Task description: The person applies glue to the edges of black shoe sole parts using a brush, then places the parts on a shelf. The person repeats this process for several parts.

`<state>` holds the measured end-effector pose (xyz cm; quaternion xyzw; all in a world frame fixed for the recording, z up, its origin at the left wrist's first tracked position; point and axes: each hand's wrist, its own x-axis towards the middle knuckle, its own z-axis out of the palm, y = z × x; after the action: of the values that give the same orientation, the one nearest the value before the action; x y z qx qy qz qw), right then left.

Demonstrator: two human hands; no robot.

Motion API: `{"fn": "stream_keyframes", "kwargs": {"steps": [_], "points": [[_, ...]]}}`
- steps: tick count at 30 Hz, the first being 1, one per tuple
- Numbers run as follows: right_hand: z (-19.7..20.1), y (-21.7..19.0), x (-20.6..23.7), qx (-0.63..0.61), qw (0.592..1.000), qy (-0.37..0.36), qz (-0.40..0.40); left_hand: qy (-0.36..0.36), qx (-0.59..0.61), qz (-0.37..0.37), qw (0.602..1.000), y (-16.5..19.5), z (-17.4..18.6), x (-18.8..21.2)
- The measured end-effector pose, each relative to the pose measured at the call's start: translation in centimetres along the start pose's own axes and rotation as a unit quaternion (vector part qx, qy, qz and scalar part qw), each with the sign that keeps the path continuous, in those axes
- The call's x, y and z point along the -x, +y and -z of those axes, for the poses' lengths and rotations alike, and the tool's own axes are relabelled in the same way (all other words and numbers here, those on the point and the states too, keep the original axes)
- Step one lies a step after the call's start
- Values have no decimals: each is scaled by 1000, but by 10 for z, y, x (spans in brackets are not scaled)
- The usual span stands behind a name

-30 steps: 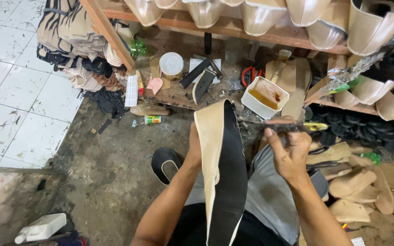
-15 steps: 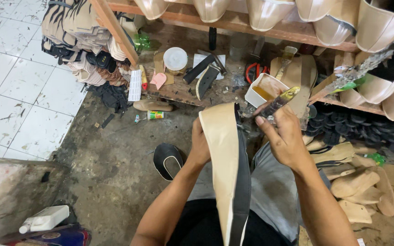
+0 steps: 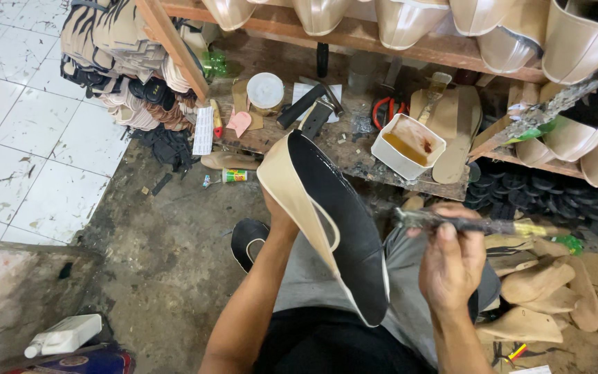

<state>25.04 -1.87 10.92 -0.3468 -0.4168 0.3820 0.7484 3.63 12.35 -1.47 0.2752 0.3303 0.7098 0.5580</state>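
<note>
Left hand (image 3: 279,220) mostly hidden behind a long black shoe upper (image 3: 337,218) with a beige rim, gripping it from underneath and holding it tilted over the lap. Right hand (image 3: 449,266) clenched around a grimy brush (image 3: 475,225), held level just right of the upper, not touching it. Beyond, on the cluttered tabletop (image 3: 354,156), a white tub (image 3: 408,145) of amber glue near red scissors (image 3: 383,111). Beige soles (image 3: 541,291) piled at right on the floor (image 3: 167,256).
</note>
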Motion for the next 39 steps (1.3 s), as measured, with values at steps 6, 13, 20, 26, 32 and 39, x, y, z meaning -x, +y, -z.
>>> {"fn": "stream_keyframes", "kwargs": {"steps": [6, 13, 20, 26, 32, 39], "points": [[-33, 11, 40, -9, 988, 139, 60, -215, 384, 49, 897, 8, -37, 40], [-12, 2, 3, 119, 989, 33, 76, -227, -44, 242, 942, 68, -63, 77], [-6, -9, -46, 399, 896, -107, 161, -259, -41, 271, 926, 90, -75, 83], [-20, -20, -55, 410, 889, -134, 152, -275, -70, 235, 930, 85, -77, 87], [-13, -20, -50, 409, 888, -161, 134, -246, 21, 252, 936, 86, -75, 80], [-4, -31, -31, 395, 898, -178, 76, -222, 65, 196, 953, 84, -66, 67]]}}
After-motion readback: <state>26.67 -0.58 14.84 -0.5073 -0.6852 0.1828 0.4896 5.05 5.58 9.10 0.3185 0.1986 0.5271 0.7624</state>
